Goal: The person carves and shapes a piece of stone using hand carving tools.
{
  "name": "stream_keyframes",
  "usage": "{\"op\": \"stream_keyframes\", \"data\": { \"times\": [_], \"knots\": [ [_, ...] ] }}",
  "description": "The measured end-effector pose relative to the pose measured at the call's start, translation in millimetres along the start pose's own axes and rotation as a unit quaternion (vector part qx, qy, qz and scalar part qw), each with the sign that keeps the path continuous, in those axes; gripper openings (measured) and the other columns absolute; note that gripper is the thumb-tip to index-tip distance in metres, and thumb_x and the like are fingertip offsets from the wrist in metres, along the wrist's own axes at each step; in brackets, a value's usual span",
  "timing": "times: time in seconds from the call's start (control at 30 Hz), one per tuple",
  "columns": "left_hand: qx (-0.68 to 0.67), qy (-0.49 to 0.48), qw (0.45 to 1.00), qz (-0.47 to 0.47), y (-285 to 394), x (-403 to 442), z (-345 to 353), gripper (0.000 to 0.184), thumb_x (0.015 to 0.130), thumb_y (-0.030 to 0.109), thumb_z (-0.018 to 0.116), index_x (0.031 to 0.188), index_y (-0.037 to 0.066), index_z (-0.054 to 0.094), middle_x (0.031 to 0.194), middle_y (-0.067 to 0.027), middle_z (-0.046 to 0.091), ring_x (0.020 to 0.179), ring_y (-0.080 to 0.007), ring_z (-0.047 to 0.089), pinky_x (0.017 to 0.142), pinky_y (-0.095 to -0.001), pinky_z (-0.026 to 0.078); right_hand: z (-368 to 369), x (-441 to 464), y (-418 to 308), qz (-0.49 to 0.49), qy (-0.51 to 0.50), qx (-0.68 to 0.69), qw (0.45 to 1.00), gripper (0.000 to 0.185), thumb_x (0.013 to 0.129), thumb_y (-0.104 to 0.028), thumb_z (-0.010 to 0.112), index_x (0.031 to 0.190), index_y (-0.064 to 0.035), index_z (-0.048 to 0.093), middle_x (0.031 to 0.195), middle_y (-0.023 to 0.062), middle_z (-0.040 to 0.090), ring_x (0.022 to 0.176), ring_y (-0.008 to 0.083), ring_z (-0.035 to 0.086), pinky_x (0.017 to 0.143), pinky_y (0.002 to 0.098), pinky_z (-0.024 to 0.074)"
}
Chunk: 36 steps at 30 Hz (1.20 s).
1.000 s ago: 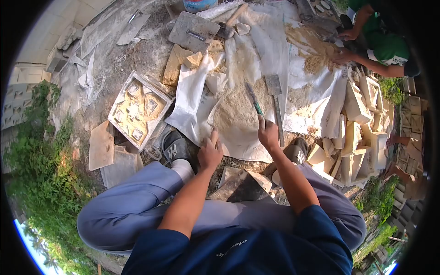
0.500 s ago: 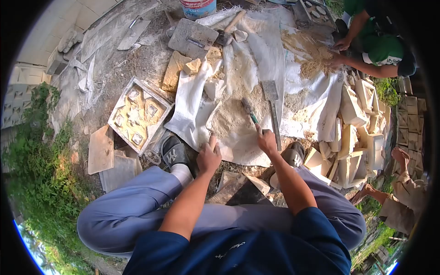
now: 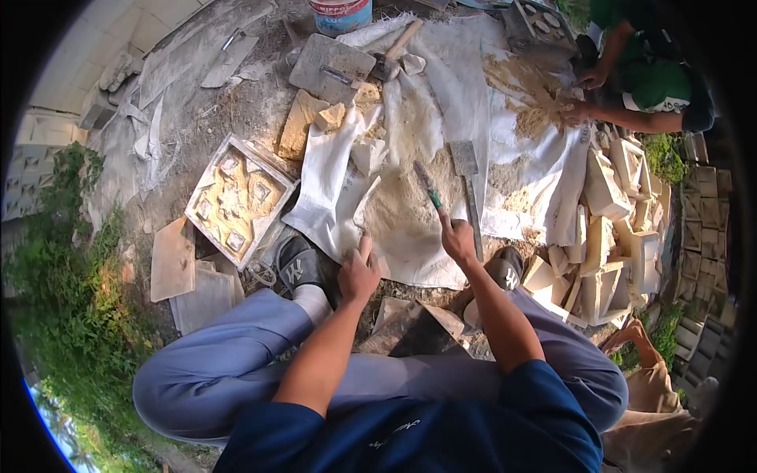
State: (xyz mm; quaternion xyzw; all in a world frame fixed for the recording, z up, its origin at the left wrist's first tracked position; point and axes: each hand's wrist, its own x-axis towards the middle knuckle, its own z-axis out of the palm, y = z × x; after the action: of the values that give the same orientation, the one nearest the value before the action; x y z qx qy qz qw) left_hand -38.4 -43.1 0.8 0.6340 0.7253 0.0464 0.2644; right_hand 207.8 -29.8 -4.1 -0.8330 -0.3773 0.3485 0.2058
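Observation:
My right hand [image 3: 459, 239] is wrapped round the green handle of a trowel [image 3: 428, 185], whose narrow blade lies over the sandy powder [image 3: 394, 206] on a white sack [image 3: 430, 270]. At the sack's near edge my left hand [image 3: 359, 270] is closed, fingers pointing forward by a thin pale strip; whether it grips that strip is too small to tell. Just right of the trowel lies a long flat metal tool [image 3: 465, 162]. On the left a square mould [image 3: 240, 201] holds yellowish material with diamond shapes.
Cast blocks [image 3: 607, 244] are piled at the right. A flat float [image 3: 331, 69], a hammer [image 3: 386, 66] and a paint bucket [image 3: 341, 14] are at the top. A co-worker's hands [image 3: 579, 112] touch sand at the upper right. Another person's bare legs [image 3: 643, 347] show lower right.
The trowel blade has swung over the powder and shifted slightly left, its face turning. My left hand has moved little. At the right edge, the other person has moved down and nearer.

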Motion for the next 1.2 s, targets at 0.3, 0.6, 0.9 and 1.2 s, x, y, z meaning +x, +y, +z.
{"op": "stream_keyframes", "data": {
  "times": [0.3,0.6,0.9,1.2],
  "knots": [
    [-0.004,0.030,0.999,0.023,4.7,0.6,-3.4,0.042,0.090,0.042,0.054,0.092,0.000,0.056,0.079,-0.0247,0.065,0.074,-0.0435,0.065,0.067,-0.0498,0.052,-9.2,20.6,51.8,0.009,0.062,-0.016,0.998,0.079,0.093,-0.061,0.044,0.059,0.0093,0.053,0.050,0.0217,0.049,0.047,0.0294,0.044,0.052,0.0469,0.0364],
    [0.012,0.038,0.999,0.031,-0.5,2.7,4.2,0.041,0.091,0.041,0.054,0.091,0.000,0.055,0.078,-0.0245,0.065,0.075,-0.0426,0.065,0.067,-0.0505,0.052,-15.2,17.3,30.9,0.013,0.112,0.068,0.991,0.075,0.094,-0.058,0.045,0.062,0.0088,0.059,0.053,0.0284,0.052,0.050,0.0424,0.050,0.055,0.0486,0.0406],
    [0.009,-0.014,1.000,0.009,2.1,3.7,-0.4,0.041,0.091,0.041,0.054,0.093,0.000,0.054,0.084,-0.0264,0.065,0.076,-0.0433,0.065,0.067,-0.0507,0.052,-24.9,12.8,17.9,0.018,0.053,0.044,0.997,0.075,0.093,-0.061,0.044,0.064,0.0067,0.060,0.055,0.0278,0.053,0.053,0.0402,0.057,0.057,0.0511,0.0417],
    [0.018,0.004,1.000,-0.003,7.3,1.5,-3.3,0.044,0.090,0.042,0.054,0.095,-0.001,0.054,0.084,-0.0260,0.066,0.077,-0.0428,0.066,0.069,-0.0505,0.053,-39.1,2.0,24.6,0.049,0.056,0.075,0.994,0.073,0.094,-0.059,0.046,0.056,0.0032,0.047,0.048,0.0093,0.043,0.048,0.0185,0.039,0.048,0.0406,0.0322]
  ]
}}
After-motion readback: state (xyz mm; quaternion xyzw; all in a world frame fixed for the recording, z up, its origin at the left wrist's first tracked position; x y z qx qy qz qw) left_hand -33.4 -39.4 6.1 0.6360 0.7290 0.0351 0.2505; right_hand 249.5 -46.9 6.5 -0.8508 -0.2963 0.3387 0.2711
